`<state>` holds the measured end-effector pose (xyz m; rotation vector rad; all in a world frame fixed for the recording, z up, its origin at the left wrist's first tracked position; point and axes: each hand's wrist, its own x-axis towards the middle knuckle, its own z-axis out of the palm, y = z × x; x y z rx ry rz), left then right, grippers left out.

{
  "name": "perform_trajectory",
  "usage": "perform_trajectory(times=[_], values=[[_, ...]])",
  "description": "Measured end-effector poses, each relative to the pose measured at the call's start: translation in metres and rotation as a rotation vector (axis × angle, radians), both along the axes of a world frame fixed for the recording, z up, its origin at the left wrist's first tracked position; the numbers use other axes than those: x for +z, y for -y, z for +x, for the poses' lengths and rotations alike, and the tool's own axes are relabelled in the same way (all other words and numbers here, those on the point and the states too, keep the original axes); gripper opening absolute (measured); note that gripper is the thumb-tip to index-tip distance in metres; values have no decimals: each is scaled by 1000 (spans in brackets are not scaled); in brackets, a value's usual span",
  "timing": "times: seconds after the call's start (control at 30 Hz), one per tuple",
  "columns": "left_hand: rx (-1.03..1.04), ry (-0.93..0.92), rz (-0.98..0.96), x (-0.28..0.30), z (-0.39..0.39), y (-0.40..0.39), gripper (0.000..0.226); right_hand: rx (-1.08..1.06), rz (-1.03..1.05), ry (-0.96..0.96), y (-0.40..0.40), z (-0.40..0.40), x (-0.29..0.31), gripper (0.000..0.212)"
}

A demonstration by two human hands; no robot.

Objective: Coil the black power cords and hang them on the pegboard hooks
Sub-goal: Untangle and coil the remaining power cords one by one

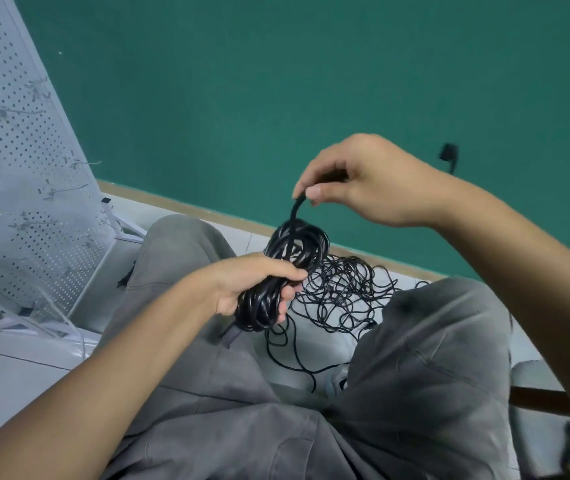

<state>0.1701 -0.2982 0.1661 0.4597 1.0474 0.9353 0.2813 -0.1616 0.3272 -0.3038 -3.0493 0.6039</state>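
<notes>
One cord is nearly coiled: the left hand (256, 284) grips the black coil (283, 271) over the lap, fingers wrapped round it, while the right hand (356, 181) pinches the cord's free end above it. Beyond the knees, a loose tangle of cord (342, 292) lies on the floor, not yet wound. Farther left, the pegboard (10, 161) carries no cords that I can see, so hanging remains.

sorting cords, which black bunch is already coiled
The coiled cord gripped in the left hand; the loose cords on the floor behind it lie tangled.
</notes>
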Motion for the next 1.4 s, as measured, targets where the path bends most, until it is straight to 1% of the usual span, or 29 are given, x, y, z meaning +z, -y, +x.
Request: perform_trajectory(times=[0.07,0.13,0.23,0.33,0.47,0.5,0.57,0.67,0.7,0.77,0.83,0.9,1.0,1.07,1.17,1.23,1.3,1.33,1.4], values=[[-64,-44,-18,-1,11,-2,18,80,-10,84,0,-16,-1,13],[-97,-39,-3,-1,16,-2,20,150,-98,160,-2,-29,-3,15],[-112,-26,43,2,12,2,21,191,-320,222,-10,-44,-4,18],[-122,-14,83,8,7,6,24,194,-557,283,-18,-56,-9,13],[-142,64,129,17,2,10,21,210,-842,268,-24,-64,-9,19],[-144,97,132,20,-1,11,20,227,-874,254,-23,-67,-5,19],[-166,131,131,27,-4,12,21,276,-870,249,-19,-74,4,18],[-248,101,151,32,3,14,22,273,-846,289,-13,-80,2,21],[-274,101,171,32,6,16,21,234,-857,307,-13,-81,-3,27],[-300,116,226,32,10,20,22,124,-909,358,-12,-81,-12,53],[-300,141,285,34,10,22,20,53,-1044,399,-16,-79,-23,80],[-285,177,338,36,9,23,21,39,-1152,393,-21,-77,-37,99],[-230,233,394,36,6,24,34,83,-1269,377,-27,-67,-68,117],[-176,254,418,37,4,25,35,75,-1371,360,-26,-54,-86,124],[-95,262,443,39,0,26,32,1,-1457,311,-18,-35,-103,128],[-34,259,444,38,-3,25,34,14,-1589,225,-15,-24,-115,127],[21,255,441,38,-4,23,38,89,-1641,154,-13,-14,-130,114],[43,259,438,37,-4,22,40,106,-1618,125,-12,-9,-138,106],[78,274,427,35,-2,20,42,48,-1534,53,-12,3,-148,83]])
